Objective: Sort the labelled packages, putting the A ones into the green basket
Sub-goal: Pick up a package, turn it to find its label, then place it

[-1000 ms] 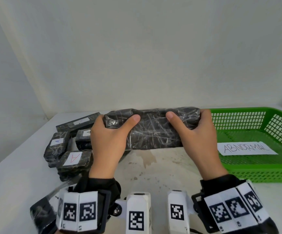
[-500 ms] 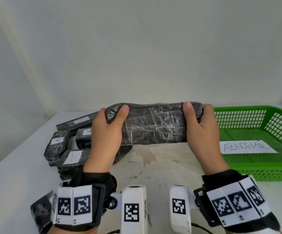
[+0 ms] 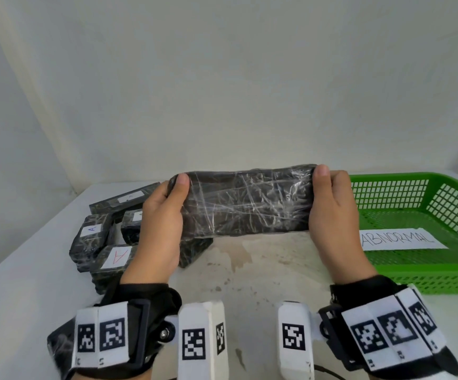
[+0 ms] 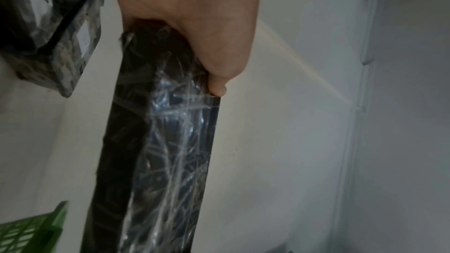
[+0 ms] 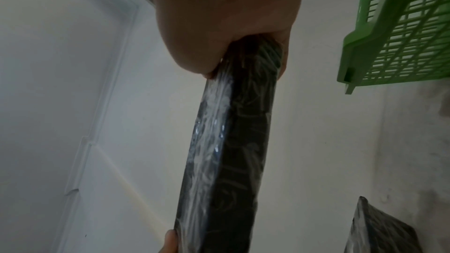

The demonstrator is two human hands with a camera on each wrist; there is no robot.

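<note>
A long black package [image 3: 245, 204], wrapped in crinkled clear film, is held in the air above the white table [image 3: 16, 297], lying level, with no label showing on the face toward the person. The left hand [image 3: 162, 229] grips its left end, thumb [image 3: 181, 180] over the top edge and fingers behind. The right hand [image 3: 333, 215] clasps the other end the same way. To the left, a heap of smaller black packages [image 3: 99, 237] lies on the table, several bearing white A labels. The green basket [image 3: 441, 278] stands to the right, a paper reading ABNORMAL [image 3: 403, 239] inside.
</note>
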